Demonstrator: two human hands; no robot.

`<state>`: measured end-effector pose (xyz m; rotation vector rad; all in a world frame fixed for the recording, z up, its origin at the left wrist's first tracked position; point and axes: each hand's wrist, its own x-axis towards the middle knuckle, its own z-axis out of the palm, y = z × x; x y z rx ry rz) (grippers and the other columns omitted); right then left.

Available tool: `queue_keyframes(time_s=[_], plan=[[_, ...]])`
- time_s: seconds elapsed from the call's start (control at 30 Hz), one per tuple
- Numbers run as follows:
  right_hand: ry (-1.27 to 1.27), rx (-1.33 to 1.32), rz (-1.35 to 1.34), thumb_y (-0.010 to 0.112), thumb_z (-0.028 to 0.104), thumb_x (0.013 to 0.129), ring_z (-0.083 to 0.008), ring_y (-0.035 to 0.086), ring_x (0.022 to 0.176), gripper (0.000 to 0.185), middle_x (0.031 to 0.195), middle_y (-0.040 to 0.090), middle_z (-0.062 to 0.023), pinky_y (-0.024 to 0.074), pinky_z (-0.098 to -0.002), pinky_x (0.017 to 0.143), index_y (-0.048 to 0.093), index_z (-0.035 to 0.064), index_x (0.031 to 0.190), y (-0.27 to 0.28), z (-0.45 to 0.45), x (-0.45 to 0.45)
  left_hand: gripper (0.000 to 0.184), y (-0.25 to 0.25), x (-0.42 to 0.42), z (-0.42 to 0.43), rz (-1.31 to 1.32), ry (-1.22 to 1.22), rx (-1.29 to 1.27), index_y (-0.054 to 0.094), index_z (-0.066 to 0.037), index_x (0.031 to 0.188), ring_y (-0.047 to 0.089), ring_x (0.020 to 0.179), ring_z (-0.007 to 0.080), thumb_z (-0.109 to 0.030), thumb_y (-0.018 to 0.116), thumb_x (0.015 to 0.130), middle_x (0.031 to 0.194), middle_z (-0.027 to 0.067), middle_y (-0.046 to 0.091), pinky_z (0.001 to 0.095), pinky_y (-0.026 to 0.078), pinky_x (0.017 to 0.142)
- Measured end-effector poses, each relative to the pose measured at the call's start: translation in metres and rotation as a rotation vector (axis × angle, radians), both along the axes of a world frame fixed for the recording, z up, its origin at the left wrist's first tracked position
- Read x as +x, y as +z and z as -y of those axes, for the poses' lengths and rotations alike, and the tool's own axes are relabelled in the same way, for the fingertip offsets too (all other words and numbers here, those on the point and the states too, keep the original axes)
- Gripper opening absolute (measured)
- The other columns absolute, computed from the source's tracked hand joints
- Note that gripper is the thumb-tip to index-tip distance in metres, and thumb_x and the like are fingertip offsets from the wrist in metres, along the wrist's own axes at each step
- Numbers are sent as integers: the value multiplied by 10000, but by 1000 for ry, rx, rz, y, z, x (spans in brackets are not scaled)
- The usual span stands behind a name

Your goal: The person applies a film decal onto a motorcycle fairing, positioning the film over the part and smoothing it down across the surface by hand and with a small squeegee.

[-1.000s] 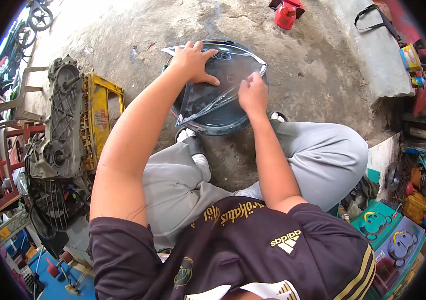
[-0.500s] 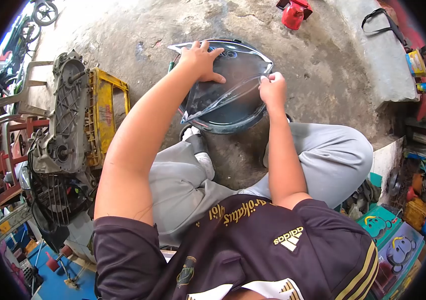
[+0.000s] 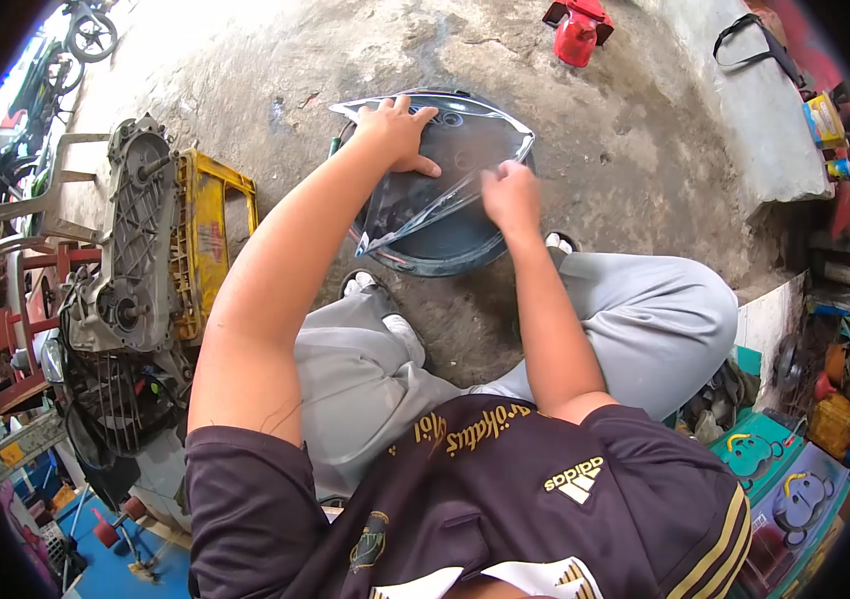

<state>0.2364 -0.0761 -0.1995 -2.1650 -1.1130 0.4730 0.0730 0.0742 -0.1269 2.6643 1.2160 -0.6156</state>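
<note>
A round, dark basin (image 3: 445, 264) stands on the floor in front of my feet. Across its top lies a flat panel (image 3: 450, 158) that looks clear or smoky, with pale edges and pointed corners. My left hand (image 3: 397, 136) rests on the panel's upper left part, fingers spread and palm down. At the panel's right side, my right hand (image 3: 512, 198) is closed and slightly blurred. Its fingers pinch the edge of a clear plastic film (image 3: 445, 203), which stretches from the panel's lower left corner toward that hand. The fingertips are partly hidden.
To the left stand a metal engine casing (image 3: 137, 240) and a yellow plastic crate (image 3: 207, 235). A red object (image 3: 577, 38) lies on the concrete floor ahead. On the right are a concrete ledge (image 3: 745, 130) with a black strap (image 3: 767, 45), and cluttered boxes (image 3: 795, 499).
My right hand has moved left and slightly down, toward my body. The film edge has shifted with it. My left hand stays spread on the panel.
</note>
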Motion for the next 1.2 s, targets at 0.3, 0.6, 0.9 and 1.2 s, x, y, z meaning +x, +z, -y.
queue_keyframes(time_s=[0.3, 0.6, 0.9, 1.2], plan=[[38, -120, -75, 717, 278, 868, -470, 734, 863, 282, 843, 730, -277, 567, -536, 773, 727, 2, 814, 14, -1, 1, 1131, 12, 8, -3, -3, -21, -2, 462, -236, 1586, 588, 1356, 417, -735, 885, 663, 1499, 198, 550, 547, 522, 1069], [23, -51, -119, 729, 305, 873, -477, 710, 798, 304, 816, 716, -261, 542, -537, 699, 697, 7, 827, 6, 4, 14, 1139, 12, 15, -7, -2, 7, -23, 493, -230, 1558, 592, 1340, 429, -694, 928, 614, 1453, 209, 571, 534, 526, 1064], [-48, -92, -37, 750, 296, 858, -433, 731, 776, 279, 801, 727, -234, 552, -512, 698, 701, 27, 804, 11, 1, 14, 1132, 6, 6, -1, 66, 41, -8, 478, -258, 1582, 516, 1423, 420, -697, 916, 635, 1500, 197, 530, 569, 478, 1107], [-28, -122, -65, 760, 309, 851, -411, 728, 740, 301, 779, 740, -201, 539, -500, 666, 708, 23, 776, 7, -9, 27, 1135, 1, -5, 1, 118, 25, -18, 457, -290, 1613, 504, 1443, 402, -733, 884, 658, 1524, 191, 517, 575, 455, 1121]])
